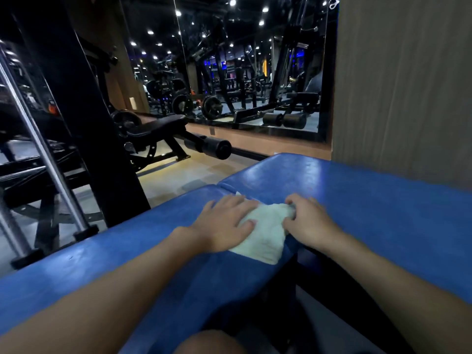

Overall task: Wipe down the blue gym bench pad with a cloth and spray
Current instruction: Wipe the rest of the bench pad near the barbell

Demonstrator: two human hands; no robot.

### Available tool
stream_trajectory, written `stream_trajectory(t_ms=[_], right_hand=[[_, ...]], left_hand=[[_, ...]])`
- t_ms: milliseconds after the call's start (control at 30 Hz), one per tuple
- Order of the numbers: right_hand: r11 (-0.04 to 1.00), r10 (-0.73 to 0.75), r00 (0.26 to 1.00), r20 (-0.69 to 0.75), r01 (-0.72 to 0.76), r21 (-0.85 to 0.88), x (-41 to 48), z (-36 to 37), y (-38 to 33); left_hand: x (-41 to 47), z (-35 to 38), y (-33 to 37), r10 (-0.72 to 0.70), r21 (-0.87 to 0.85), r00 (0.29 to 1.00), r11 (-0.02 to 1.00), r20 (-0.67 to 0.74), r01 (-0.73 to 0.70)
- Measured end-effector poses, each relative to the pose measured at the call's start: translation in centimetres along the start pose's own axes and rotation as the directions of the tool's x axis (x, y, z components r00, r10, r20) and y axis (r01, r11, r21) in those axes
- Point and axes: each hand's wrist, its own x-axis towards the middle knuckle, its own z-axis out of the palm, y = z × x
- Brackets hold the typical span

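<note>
The blue bench pad (107, 251) fills the lower half of the head view, with a second blue pad section (370, 200) to the right across a seam. A pale folded cloth (265, 238) lies over that seam. My left hand (224, 223) lies flat on the cloth's left side, fingers spread. My right hand (309, 221) pinches the cloth's right edge with curled fingers. No spray bottle is in view.
A black machine upright (84, 123) and chrome bars (43, 154) stand close on the left. A black bench with a roller (214, 148) sits beyond on the floor. A wall mirror (242, 72) is ahead and a grey wall panel (403, 85) on the right.
</note>
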Motion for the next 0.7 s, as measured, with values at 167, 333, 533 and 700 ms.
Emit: stream_trajectory(t_ms=[167,333,533,700], right_hand=[[0.898,-0.385,0.922,-0.040,0.365,-0.244,-1.5,-0.2,-2.8],[0.786,-0.446,0.843,0.302,0.530,-0.318,-0.7,4.0,-3.8],[0.765,-0.359,0.806,0.470,0.542,-0.347,2.1,3.2,-4.2],[0.844,-0.371,0.837,0.402,0.484,-0.229,1.5,3.0,-4.1]], left_hand=[[-1.7,-0.5,-2.8,-0.177,0.000,0.984,0.984,-0.020,0.177],[-2.3,0.1,-4.8,-0.267,-0.014,0.964,0.964,-0.014,0.267],[-3.5,-0.5,-6.1,-0.340,-0.069,0.934,0.940,-0.109,0.334],[-6.2,-1.1,-6.1,-0.415,0.110,0.907,0.900,-0.074,0.421]])
